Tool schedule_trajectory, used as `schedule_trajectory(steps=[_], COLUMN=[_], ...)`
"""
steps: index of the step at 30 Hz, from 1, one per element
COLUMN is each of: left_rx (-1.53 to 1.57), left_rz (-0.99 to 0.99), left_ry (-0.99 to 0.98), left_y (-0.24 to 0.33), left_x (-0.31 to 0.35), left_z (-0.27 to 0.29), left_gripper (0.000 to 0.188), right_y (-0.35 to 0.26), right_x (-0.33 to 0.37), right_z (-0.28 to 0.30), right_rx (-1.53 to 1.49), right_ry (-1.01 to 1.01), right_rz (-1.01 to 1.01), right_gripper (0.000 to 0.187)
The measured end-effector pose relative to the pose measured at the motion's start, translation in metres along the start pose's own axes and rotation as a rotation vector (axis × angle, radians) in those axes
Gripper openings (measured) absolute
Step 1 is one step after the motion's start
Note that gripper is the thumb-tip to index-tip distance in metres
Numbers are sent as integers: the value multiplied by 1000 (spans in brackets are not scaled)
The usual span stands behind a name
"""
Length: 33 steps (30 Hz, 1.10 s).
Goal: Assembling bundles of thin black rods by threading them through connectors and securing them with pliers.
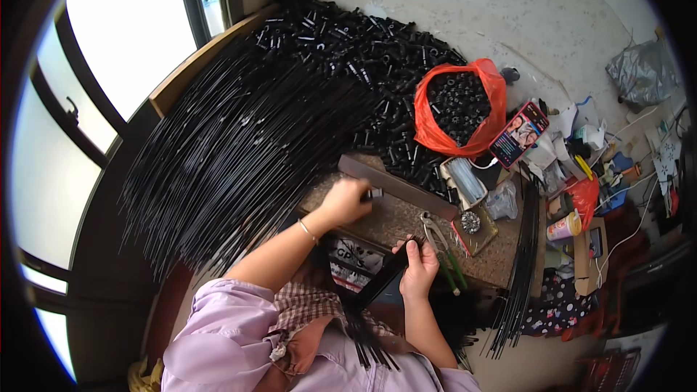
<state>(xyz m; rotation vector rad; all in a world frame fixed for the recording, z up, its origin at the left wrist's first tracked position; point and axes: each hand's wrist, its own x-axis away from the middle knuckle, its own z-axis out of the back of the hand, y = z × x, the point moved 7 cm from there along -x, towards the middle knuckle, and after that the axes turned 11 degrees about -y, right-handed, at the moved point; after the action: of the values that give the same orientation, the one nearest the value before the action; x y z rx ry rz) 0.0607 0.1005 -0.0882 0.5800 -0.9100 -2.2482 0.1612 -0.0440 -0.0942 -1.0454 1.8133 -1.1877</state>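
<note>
My left hand (347,201), with a bracelet at its wrist, is closed over the worktop just in front of a long dark metal bar (399,187). A small black piece (375,194) sticks out from its fingers; its exact kind is too small to tell. My right hand (419,267) grips a bundle of thin black rods (381,279) near its upper end. The bundle slants down across my lap to the left. Pliers (444,250) with green handles lie on the worktop (475,265) just right of my right hand.
A heap of long black rods (232,138) fills the left side, with black tubular fittings (348,43) behind. A red plastic bag (496,101) holds small black parts. Nearby are a phone (519,134), a white box (465,180), a round metal piece (470,223) and more rods (519,261).
</note>
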Motion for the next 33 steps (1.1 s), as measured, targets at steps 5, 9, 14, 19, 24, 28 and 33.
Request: schedule_trajectory(steps=[5, 9, 14, 19, 24, 28, 33], left_rx=[1003, 1439, 1918, 1951, 1806, 1635, 1578], left_rz=[141, 196, 255, 177, 192, 106, 70], left_ry=[-149, -215, -330, -334, -297, -283, -211], left_y=[-8, 6, 4, 8, -1, -1, 0], left_x=[39, 61, 81, 64, 49, 38, 37], left_z=[-19, -30, -63, -62, -58, -49, -42], left_gripper=[14, 15, 17, 21, 23, 25, 24], right_y=[5, 17, 30, 40, 38, 45, 39], right_x=[16, 20, 19, 12, -1, -11, -14], right_z=[-24, -29, -21, -18, -25, -20, -23], right_rx=[4, -111, -139, -61, -113, -89, -144], right_ry=[-85, -80, -14, 36, -38, -9, -28], right_rz=[-25, -139, -123, -7, 20, 22, 1], right_gripper=[11, 10, 11, 16, 15, 14, 16])
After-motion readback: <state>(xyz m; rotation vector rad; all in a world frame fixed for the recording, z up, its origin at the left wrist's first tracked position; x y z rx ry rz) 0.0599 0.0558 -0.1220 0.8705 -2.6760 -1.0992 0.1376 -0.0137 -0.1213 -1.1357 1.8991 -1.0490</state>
